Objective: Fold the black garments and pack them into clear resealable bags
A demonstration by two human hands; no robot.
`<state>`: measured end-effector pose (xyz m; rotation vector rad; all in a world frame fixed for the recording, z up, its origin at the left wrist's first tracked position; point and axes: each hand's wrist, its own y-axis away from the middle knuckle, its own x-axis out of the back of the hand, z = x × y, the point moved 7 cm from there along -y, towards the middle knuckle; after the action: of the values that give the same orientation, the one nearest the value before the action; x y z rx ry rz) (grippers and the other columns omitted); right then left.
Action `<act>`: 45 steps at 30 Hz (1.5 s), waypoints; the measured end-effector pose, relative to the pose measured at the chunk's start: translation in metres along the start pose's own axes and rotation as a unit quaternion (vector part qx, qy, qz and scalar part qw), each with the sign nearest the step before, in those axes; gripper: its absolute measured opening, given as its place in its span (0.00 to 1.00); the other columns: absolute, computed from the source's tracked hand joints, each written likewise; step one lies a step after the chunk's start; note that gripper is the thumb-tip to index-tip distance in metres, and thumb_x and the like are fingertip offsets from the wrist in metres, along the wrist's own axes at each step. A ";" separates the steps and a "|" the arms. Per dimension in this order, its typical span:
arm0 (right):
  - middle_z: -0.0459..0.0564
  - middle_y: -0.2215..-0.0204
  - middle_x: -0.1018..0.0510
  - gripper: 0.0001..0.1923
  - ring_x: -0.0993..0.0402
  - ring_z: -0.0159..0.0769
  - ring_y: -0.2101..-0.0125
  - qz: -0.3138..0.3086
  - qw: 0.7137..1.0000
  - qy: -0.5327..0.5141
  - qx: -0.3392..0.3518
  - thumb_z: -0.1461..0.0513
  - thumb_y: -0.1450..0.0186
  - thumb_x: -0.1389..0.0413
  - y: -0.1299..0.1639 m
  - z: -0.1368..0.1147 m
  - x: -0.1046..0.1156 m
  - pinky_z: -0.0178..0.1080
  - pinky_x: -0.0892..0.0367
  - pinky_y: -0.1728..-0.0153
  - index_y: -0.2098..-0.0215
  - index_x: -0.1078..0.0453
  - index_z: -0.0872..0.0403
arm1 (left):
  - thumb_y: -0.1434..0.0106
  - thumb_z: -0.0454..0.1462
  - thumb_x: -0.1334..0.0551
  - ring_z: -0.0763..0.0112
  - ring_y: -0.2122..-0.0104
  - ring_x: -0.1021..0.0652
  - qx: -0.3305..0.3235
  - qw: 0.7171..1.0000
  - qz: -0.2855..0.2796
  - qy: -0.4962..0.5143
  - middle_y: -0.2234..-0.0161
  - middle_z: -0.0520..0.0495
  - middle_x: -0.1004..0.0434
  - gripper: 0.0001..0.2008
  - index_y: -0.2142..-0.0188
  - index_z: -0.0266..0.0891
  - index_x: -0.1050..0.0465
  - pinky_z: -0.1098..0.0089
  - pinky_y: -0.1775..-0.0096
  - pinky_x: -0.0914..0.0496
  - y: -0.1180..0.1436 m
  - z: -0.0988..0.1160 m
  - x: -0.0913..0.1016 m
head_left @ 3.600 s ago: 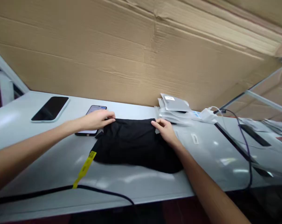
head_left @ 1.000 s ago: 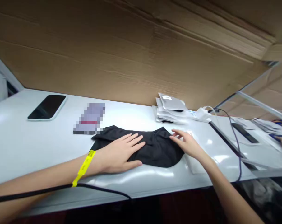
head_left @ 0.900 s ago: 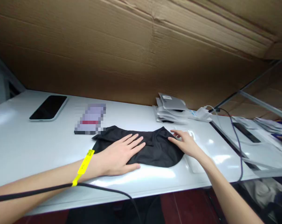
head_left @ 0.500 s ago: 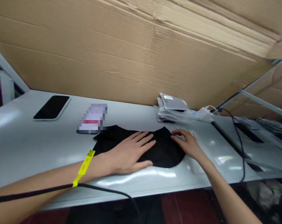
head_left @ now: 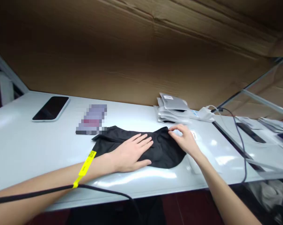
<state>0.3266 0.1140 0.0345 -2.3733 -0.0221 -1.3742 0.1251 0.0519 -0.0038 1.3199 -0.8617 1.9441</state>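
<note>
Left hand [head_left: 129, 153] lay flat, fingers spread wide, pressing the black garment [head_left: 160, 150] at the white table's [head_left: 26, 147] centre. Right hand [head_left: 184, 140], at three o'clock of it, pinched the garment's far right corner between narrowed fingertips.

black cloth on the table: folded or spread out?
Folded, compact. The black cloth lies flat on the white table, left hand pressing it, right hand at its right top corner.

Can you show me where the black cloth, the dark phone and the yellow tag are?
black cloth [head_left: 162, 151], head view, middle of the fabric.
dark phone [head_left: 50, 108], head view, centre of the screen.
yellow tag [head_left: 85, 167], head view, middle of the strip.
</note>
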 end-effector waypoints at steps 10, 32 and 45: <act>0.49 0.60 0.20 0.09 0.28 0.45 0.54 -0.087 0.992 0.050 0.079 0.64 0.36 0.48 0.050 -0.020 -0.003 0.50 0.36 0.51 0.65 0.25 0.48 | 0.30 0.53 0.51 0.53 0.33 0.43 0.005 1.000 -0.011 0.005 0.33 0.37 0.45 0.34 0.34 0.32 0.44 0.55 0.34 0.49 -0.001 0.002 0.000; 0.50 0.67 0.20 0.05 0.26 0.43 0.63 -0.011 0.995 0.063 0.074 0.61 0.34 0.45 0.024 -0.031 -0.015 0.47 0.35 0.58 0.66 0.27 0.51 | 0.30 0.53 0.51 0.53 0.33 0.43 0.010 1.000 0.009 -0.006 0.33 0.36 0.44 0.33 0.35 0.32 0.43 0.56 0.34 0.50 -0.001 0.002 0.000; 0.50 0.61 0.19 0.10 0.27 0.43 0.57 -0.090 0.988 0.079 0.097 0.66 0.34 0.48 0.039 -0.040 -0.026 0.48 0.36 0.52 0.60 0.25 0.50 | 0.30 0.53 0.51 0.54 0.33 0.44 0.010 1.000 0.000 0.008 0.33 0.37 0.46 0.34 0.34 0.32 0.45 0.55 0.34 0.51 -0.001 0.000 -0.003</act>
<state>0.2883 0.0693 0.0177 -2.1394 -0.3186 -1.5615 0.1272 0.0517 -0.0065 1.3141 -0.8380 1.9652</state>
